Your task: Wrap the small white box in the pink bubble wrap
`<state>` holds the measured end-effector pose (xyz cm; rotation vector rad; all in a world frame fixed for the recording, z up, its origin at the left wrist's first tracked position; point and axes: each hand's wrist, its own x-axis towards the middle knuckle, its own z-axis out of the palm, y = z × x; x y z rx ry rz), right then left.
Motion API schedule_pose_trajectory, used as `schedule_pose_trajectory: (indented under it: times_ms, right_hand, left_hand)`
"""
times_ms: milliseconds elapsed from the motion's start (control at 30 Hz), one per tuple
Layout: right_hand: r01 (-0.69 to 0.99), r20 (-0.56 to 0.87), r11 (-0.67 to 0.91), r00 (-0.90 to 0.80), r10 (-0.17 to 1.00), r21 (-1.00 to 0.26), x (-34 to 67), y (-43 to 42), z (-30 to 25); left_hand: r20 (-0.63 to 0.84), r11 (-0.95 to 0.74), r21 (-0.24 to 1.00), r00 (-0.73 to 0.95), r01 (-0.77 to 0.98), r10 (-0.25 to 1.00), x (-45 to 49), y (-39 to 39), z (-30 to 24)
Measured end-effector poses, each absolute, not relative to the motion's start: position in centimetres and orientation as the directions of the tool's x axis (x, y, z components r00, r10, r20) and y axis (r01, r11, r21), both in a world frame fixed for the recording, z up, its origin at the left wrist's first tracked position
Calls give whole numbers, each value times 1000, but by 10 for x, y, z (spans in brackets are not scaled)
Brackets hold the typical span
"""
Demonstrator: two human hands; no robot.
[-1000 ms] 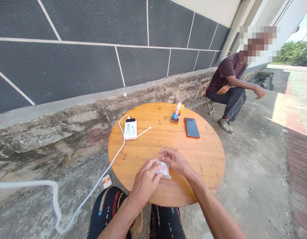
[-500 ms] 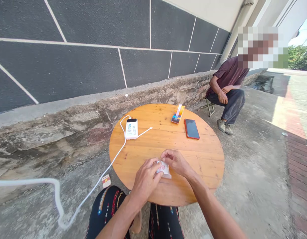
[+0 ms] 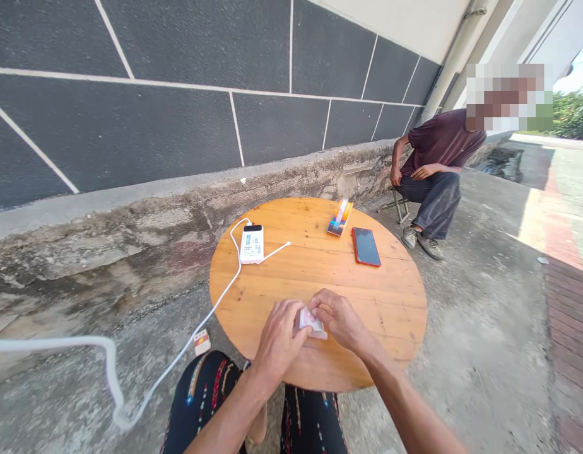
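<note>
A small white packet with pink print (image 3: 311,320) is between my hands at the near side of the round wooden table (image 3: 367,353). My left hand (image 3: 282,331) is curled around the packet's left side, thumb at its near edge. At the far right corner of the packet, the fingertips of my right hand (image 3: 336,315) are pinched together on it. Its underside and left edge are partly hidden by my fingers. I cannot make out what the packet contains.
A white power bank (image 3: 252,244) with a white cable (image 3: 216,301) lies at the table's left. Farther back are a colourful tape-like item (image 3: 340,217) and a red-edged phone (image 3: 366,246). A small box (image 3: 202,342) lies on the ground. A person (image 3: 438,148) sits beyond, by the wall.
My left fingers have shifted from the packet's face to its left side, and the packet is tilted a little more. The seated person's one arm has moved back towards the stool.
</note>
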<state>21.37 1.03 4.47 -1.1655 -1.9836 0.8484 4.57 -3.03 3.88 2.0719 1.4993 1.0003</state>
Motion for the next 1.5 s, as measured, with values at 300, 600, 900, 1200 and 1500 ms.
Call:
schedule_pose_trajectory:
  times_ms: [300, 600, 900, 1200, 1500]
  right_hand:
    - [583, 367, 597, -472, 801, -551, 219, -2, 47]
    - [733, 402, 643, -533, 745, -220, 217, -36, 48]
    - [738, 524, 476, -195, 829, -479, 249, -53, 18]
    - [724, 450, 384, -114, 886, -573, 264, -53, -8]
    - [782, 469, 207, 121, 875, -588, 323, 2, 0]
  left_hand:
    - [335, -441, 673, 288, 594, 897, 39, -24, 35]
    - [314, -456, 717, 340, 527, 886, 36, -20, 22]
    - [315, -473, 679, 359, 561, 878, 38, -24, 31]
    - [432, -544, 495, 351, 678, 831, 42, -23, 15]
    - [447, -573, 441, 384, 691, 807, 37, -20, 10]
